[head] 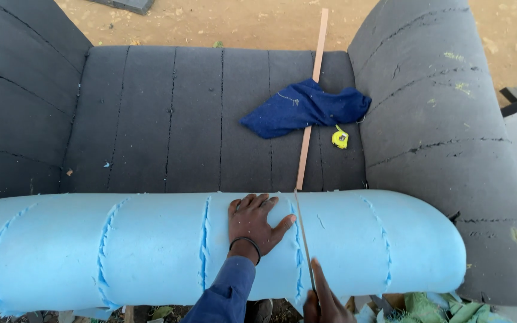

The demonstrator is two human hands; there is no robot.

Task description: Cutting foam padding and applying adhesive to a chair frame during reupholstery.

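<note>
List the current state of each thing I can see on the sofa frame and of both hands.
Left hand: flat, fingers spread on the blue foam.
Right hand: gripping a thin blade.
Thin blade: in a foam groove.
Blue foam: grooved, partly cut.
Blue cloth: crumpled.
Tape measure: retracted.
Wooden strip: lying on the seat.

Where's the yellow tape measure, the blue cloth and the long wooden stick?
yellow tape measure (340,139), head view, middle of its case.
blue cloth (306,107), head view, middle of the crumpled fabric.
wooden stick (304,158), head view, lower stretch on the seat.

Light blue foam roll (151,245) lies across sofa back, grooved; thin blade (304,239), perhaps a saw, in one groove.
</note>
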